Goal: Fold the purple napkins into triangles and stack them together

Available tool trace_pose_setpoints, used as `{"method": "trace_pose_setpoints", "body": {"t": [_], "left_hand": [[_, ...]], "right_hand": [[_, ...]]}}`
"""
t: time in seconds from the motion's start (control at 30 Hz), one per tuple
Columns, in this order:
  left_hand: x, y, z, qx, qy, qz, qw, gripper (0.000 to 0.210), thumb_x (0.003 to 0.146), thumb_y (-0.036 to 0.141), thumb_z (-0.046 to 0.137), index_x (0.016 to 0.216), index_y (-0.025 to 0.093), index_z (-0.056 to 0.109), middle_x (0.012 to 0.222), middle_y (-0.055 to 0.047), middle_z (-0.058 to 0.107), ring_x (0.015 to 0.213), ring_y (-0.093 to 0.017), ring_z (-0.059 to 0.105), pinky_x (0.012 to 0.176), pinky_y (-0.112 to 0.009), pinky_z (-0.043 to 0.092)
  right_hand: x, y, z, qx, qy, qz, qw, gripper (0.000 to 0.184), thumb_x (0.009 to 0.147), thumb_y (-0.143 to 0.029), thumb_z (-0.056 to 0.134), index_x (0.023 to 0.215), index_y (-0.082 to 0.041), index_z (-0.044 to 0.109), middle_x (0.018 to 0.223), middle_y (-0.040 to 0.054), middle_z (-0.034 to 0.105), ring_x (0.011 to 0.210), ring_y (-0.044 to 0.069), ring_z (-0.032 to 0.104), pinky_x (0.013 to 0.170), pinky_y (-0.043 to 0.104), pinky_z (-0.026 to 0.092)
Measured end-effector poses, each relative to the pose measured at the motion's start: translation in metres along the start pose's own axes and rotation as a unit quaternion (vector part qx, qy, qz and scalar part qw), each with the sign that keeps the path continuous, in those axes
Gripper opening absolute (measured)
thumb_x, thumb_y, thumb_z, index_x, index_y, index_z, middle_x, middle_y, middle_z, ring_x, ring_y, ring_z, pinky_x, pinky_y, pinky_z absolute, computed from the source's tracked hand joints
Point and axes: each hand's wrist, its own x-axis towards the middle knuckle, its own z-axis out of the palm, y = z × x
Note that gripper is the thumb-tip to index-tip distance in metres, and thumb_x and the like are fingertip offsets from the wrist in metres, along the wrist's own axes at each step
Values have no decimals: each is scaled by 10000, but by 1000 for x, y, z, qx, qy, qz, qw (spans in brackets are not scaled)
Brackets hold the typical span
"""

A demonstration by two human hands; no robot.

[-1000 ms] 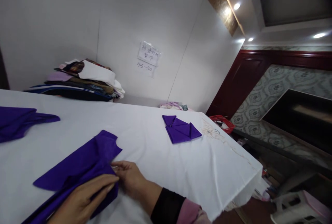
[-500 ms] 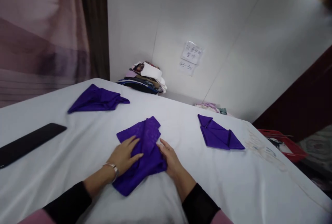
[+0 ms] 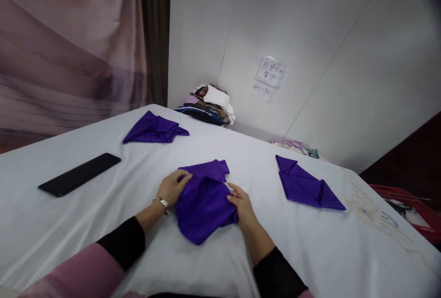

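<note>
A left hand (image 3: 171,191) and right hand (image 3: 245,206) pinch opposite edges of a purple cloth (image 3: 203,210), seemingly only part-folded, mid-table on a white tablecloth (image 3: 296,256), while a crisply folded purple piece (image 3: 305,183) to its right looks finished.

Purple cloth (image 3: 205,210), partly folded, slightly rumpled

There are three purple cloths (image 3: 204,208) (image 3: 151,128) (image 3: 305,185), one black slab (image 3: 81,174), one bracelet (image 3: 161,202).
</note>
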Motion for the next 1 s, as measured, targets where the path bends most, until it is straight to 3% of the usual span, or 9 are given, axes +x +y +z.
{"method": "trace_pose_setpoints", "body": {"t": [0.07,0.17,0.37,0.57,0.67,0.8,0.87,1.0], "left_hand": [[12,-7,-14,-25,75,-71,994,368,687,562,499,724,218,628,681,14,647,689,-168,577,658,-263,442],[21,-17,-25,-25,103,-110,988,436,679,621,448,644,207,577,545,34,547,564,-144,499,543,-248,390],[11,-11,-16,-25,64,-107,992,471,713,615,426,472,213,376,443,65,332,481,-106,345,486,-239,294],[6,-6,-11,-29,29,-87,995,479,747,608,403,479,217,335,444,63,294,470,-106,317,470,-242,275],[2,-6,-8,-30,17,-61,998,473,752,590,419,483,217,309,457,64,277,471,-104,308,473,-242,269],[-4,-4,-1,-38,-14,-14,999,411,753,541,459,514,211,398,507,58,370,512,-110,372,513,-236,313],[-6,-3,2,-41,-37,8,998,346,759,505,484,579,210,482,571,47,471,563,-118,433,555,-236,353],[-10,-3,6,-49,-67,63,995,211,777,402,524,696,207,519,766,15,592,713,-134,525,686,-260,417]], "right_hand": [[4,-9,-11,4,41,-24,999,489,535,-208,764,1007,-172,640,690,-30,641,591,109,563,607,247,423],[9,-17,-24,21,89,-41,995,477,534,-219,775,991,-180,646,670,-38,621,593,101,556,609,238,427],[13,-13,-33,-50,100,-53,992,516,572,-341,779,1033,-153,645,597,-45,559,528,99,512,542,236,408],[15,-17,-45,-202,108,-76,970,442,672,-470,676,955,-130,679,680,23,637,616,149,558,582,267,428],[14,-23,-55,-336,114,-123,927,374,741,-492,593,884,-163,697,752,48,672,707,190,587,668,307,449],[7,-34,-50,-508,148,-237,815,348,808,-461,522,968,-204,693,914,81,686,882,239,592,835,394,430],[-1,-34,-36,-529,105,-300,787,335,841,-413,500,1037,-203,672,1023,94,666,989,246,569,920,424,392],[-19,-12,0,-514,-62,-306,799,389,847,-357,536,1220,-252,571,1213,71,596,1144,240,510,1015,432,328]]}}
